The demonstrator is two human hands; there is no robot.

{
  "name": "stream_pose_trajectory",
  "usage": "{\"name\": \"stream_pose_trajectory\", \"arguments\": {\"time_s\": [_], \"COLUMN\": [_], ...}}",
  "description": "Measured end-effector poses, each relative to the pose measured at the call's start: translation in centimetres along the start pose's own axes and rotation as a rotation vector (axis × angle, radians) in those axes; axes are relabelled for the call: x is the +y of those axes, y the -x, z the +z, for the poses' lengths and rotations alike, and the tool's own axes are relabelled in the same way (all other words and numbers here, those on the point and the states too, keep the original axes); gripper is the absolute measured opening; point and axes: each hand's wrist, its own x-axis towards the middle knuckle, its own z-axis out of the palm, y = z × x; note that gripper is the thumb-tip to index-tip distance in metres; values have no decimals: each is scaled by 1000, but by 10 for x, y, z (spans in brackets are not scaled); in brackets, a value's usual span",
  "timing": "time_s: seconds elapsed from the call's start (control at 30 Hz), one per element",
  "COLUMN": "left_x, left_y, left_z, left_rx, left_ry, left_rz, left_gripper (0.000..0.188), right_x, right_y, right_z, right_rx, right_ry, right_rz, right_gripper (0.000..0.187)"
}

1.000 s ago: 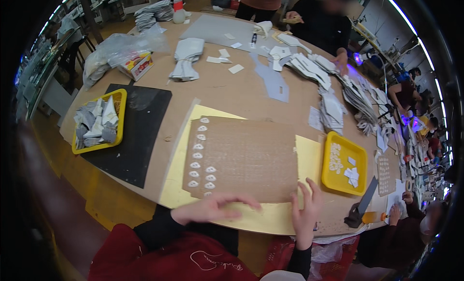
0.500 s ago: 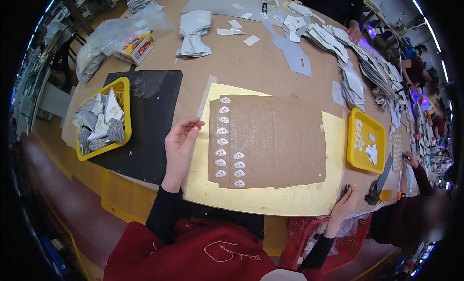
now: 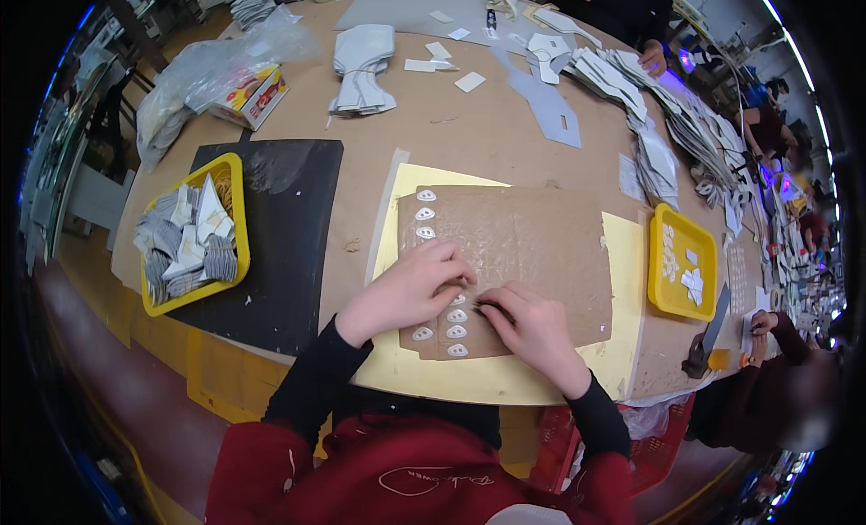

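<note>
A brown sheet (image 3: pixel 550 245) lies on a yellow board (image 3: pixel 622 263) in front of me. White, roughly triangular pieces with two dark holes (image 3: pixel 457 331) stand in two columns along its left part. My left hand (image 3: pixel 415 286) rests over these columns, hiding several pieces; thumb and fingers are pinched together, and what they hold, if anything, is hidden. Facing it, my right hand (image 3: pixel 532 326) has its fingers closed on a small dark thing (image 3: pixel 482 306), mostly covered, its kind not clear. The fingertips of both hands nearly meet beside the top of the second column.
A yellow tray (image 3: pixel 657 295) with small white pieces stands at right. On the left, a yellow basket (image 3: pixel 239 214) of grey-white cut pieces sits on a black mat (image 3: pixel 298 245). Stacks of cut pieces (image 3: pixel 363 65) lie farther back. A co-worker's hand (image 3: pixel 765 322) shows at right.
My left hand has moved right onto the brown sheet, its fingers closing. From the board's lower right corner, my right hand has come left to meet it, bringing the small dark thing.
</note>
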Motion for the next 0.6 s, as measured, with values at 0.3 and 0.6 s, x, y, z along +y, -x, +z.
{"name": "stream_pose_trajectory", "arguments": {"time_s": [0.3,0.6], "left_x": [-6,0], "left_y": [11,15], "left_z": [-1,-7], "left_rx": [38,-88], "left_ry": [-231,-239], "left_rz": [-64,-149], "left_gripper": [6,19], "right_x": [1,0], "right_y": [-10,-11], "right_z": [18,28], "right_rx": [-51,34], "right_ry": [-125,-444], "right_rz": [98,217], "right_gripper": [10,9]}}
